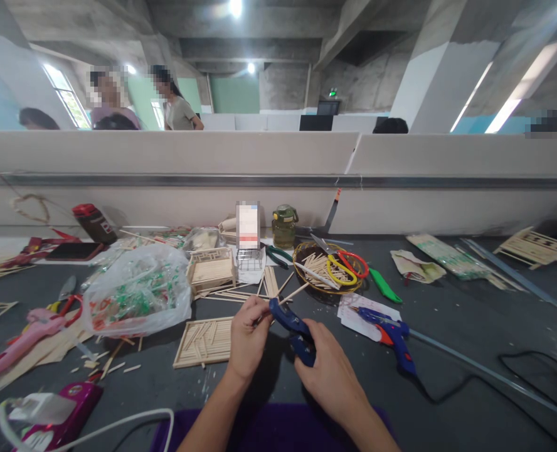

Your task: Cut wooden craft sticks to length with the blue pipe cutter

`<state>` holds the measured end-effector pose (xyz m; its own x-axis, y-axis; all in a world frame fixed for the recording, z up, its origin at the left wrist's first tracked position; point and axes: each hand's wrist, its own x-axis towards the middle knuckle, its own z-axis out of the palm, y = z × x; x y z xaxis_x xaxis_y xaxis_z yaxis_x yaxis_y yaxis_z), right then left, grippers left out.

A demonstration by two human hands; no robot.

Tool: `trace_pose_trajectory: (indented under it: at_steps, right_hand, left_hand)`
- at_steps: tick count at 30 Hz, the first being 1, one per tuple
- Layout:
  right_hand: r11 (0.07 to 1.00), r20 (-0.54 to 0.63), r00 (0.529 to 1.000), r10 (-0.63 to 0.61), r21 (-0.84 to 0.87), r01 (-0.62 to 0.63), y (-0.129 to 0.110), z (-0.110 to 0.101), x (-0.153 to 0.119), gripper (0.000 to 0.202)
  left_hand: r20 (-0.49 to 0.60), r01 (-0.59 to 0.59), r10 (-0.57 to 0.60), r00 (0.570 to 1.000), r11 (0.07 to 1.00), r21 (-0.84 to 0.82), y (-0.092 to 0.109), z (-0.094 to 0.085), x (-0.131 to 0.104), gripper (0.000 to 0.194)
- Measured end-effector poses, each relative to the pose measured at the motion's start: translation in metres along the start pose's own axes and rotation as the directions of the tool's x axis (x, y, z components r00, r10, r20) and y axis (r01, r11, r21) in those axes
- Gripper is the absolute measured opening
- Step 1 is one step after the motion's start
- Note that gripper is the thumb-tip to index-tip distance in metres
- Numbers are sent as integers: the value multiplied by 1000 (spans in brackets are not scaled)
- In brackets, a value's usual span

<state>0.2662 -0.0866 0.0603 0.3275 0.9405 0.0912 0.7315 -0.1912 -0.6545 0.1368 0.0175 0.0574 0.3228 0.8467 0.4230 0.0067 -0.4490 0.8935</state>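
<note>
In the middle of the head view, my right hand (pixel 328 367) is wrapped round a dark blue hand cutter (pixel 293 325), its handles in my palm. My left hand (pixel 251 329) pinches a thin wooden stick (pixel 295 293) at the cutter's head; the stick slants up to the right. The exact contact between stick and jaws is hidden. Just left of my left hand lies a small slatted wooden panel (pixel 179 355) with short cut sticks (pixel 206 336) on it. Beyond my hands, more sticks (pixel 271 280) lie on the black table (pixel 443 314).
A wire basket (pixel 316 292) holds sticks and scissors (pixel 347 267). On the right rests a blue glue gun (pixel 391 333) with a trailing cable. To the left are a plastic bag (pixel 137 295), a pink glue gun (pixel 29 336) and a magenta power strip (pixel 78 408). A green jar (pixel 284 229) stands behind.
</note>
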Motion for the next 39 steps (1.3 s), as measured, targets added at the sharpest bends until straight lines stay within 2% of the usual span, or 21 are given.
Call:
trace_pose_trajectory:
  at_steps: [11, 15, 19, 22, 31, 34, 39]
  right_hand:
    - [1000, 8, 1000, 6, -3, -6, 1, 0, 0, 42]
    - [1000, -3, 1000, 1, -15, -1, 1, 1, 0, 44]
    - [998, -11, 1000, 9, -60, -10, 1, 3, 0, 48]
    - [995, -21, 1000, 6, -96, -8, 1, 4, 0, 49]
    - [988, -13, 1000, 24, -152, -26, 0, 5, 1, 47]
    - [988, -15, 1000, 23, -154, -25, -1, 4, 1, 46]
    - [986, -10, 999, 39, -159, -40, 0, 4, 1, 47]
  left_hand:
    - [-10, 26, -27, 1000, 999, -46, -3, 0, -1, 16]
    - [11, 120, -120, 993, 987, -110, -3, 0, -1, 13]
    - [72, 288, -279, 957, 913, -290, -7, 3, -3, 18]
    - [107, 357, -345, 933, 841, -406, -10, 6, -5, 22]
    - [154, 482, -476, 866, 713, -509, -9, 11, -5, 29]
    - [156, 476, -464, 872, 728, -493, -9, 11, -5, 28]
    - [101, 377, -369, 924, 831, -409, -12, 8, -4, 24]
